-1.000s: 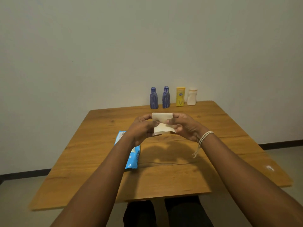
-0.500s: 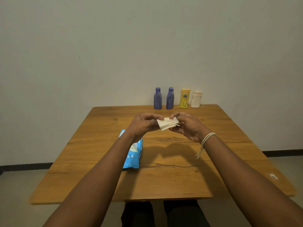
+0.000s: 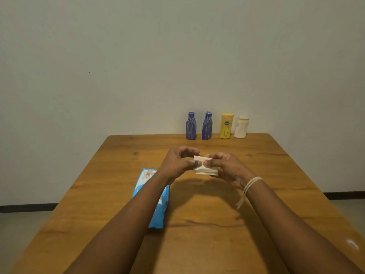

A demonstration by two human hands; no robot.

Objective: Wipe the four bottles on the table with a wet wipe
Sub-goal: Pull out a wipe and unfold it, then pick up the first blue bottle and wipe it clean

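Pack (image 3: 156, 196) half hidden under left forearm. Folded wipe (image 3: 204, 168) pinched between left hand (image 3: 178, 165) and right hand (image 3: 227, 169) above mid-table. Four bottles (image 3: 207, 125) upright along far table (image 3: 276, 194) edge, well apart from hands.

A wooden counter (image 3: 256, 224) stands with its far edge against a plain pale wall (image 3: 138, 56); dark skirting (image 3: 27, 207) meets a grey floor (image 3: 21, 222); lighting dim.
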